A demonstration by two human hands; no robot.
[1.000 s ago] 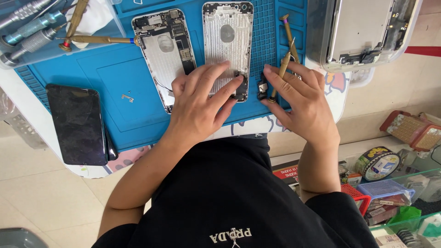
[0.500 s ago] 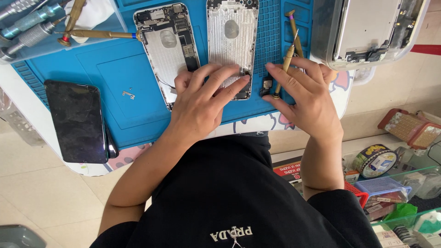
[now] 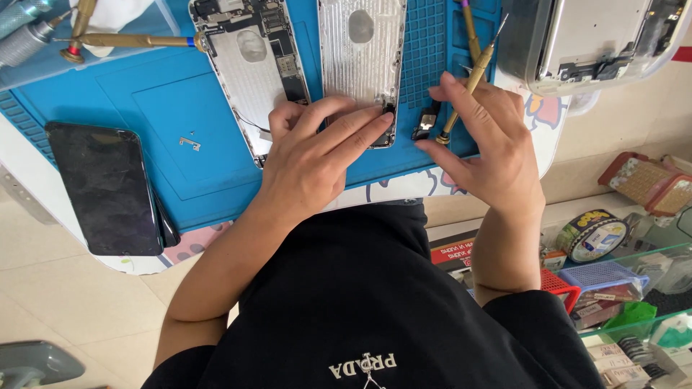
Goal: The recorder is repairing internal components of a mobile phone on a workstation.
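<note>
Nearest to us, our left hand [image 3: 317, 155] lies flat, fingers spread and gripping nothing, on the bottom edge of the bare silver metal phone housing [image 3: 360, 61]. Just beside it our right hand [image 3: 486, 140] pinches a slim brass-coloured screwdriver [image 3: 468, 83], its tip down by a small black phone part [image 3: 424, 121] on the blue silicone repair mat [image 3: 144, 108]. Left lies a black-screened phone [image 3: 104, 187]; farther off, a second opened phone housing with circuit boards [image 3: 252, 61].

Bright, even daylight, soft short shadows under hands. Mild glare on silver phone shell [image 3: 360, 57]. Sharp centre, wide-angle bending at counter [image 3: 101, 263] edges.
</note>
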